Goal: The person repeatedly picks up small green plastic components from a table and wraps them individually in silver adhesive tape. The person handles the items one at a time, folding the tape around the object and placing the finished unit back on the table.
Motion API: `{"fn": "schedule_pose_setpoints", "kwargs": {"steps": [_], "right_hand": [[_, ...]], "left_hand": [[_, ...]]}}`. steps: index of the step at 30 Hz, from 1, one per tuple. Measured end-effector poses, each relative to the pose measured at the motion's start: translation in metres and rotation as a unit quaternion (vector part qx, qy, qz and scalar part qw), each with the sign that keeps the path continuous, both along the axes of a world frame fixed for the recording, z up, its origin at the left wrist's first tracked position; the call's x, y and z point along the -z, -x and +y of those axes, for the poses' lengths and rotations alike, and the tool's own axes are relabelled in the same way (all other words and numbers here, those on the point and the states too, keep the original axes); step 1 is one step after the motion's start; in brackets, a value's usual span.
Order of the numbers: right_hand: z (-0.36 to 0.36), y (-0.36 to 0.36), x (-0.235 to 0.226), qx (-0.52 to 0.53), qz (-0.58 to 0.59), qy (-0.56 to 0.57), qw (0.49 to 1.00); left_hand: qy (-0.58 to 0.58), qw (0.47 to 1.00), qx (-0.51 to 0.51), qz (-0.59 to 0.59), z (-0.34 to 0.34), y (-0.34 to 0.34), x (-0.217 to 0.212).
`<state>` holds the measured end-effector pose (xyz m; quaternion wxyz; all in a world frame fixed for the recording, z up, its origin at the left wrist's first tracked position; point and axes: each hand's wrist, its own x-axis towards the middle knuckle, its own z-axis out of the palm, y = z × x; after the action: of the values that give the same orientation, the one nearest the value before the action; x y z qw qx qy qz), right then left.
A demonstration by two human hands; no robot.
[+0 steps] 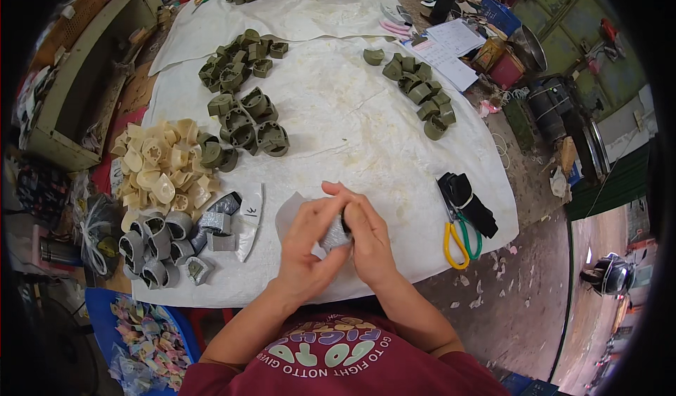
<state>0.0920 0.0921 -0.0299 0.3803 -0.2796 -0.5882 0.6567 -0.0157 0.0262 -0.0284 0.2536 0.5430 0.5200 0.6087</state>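
Near the front of the white-covered table [331,107], my left hand [306,244] and my right hand [370,237] close around a small grey-covered piece [335,237]. My fingers hide most of its shape; a dark edge shows by the right fingertips. A flat grey sheet [286,214] pokes out beside my left fingers. To the left lie a white curved strip with a mark [249,223] and several grey-covered hollow pieces [155,244], some standing as short rings. Beyond them is a heap of cream moulded pieces [163,160].
Olive-green hollow pieces stand in a left cluster [239,118] and a right row [420,90]. Scissors with yellow and green handles [456,247] lie at the right edge, by a tied black bundle [466,202]. A blue tub [98,318] of colourful scraps stands lower left. Papers [451,47] lie far right.
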Motion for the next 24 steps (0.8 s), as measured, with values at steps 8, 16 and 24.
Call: {"fn": "schedule_pose_setpoints", "kwargs": {"steps": [8, 16, 24], "right_hand": [[0.012, -0.001, 0.001, -0.043, 0.108, 0.066, 0.991], [0.004, -0.001, -0.011, -0.055, 0.138, 0.146, 0.978], [0.003, -0.001, -0.009, -0.055, 0.215, 0.250, 0.942]], "left_hand": [[0.078, 0.915, 0.146, -0.368, -0.002, 0.009, 0.000], [-0.033, 0.978, 0.101, -0.178, -0.001, 0.002, 0.003], [-0.062, 0.962, 0.105, -0.246, -0.002, -0.002, 0.006]]}}
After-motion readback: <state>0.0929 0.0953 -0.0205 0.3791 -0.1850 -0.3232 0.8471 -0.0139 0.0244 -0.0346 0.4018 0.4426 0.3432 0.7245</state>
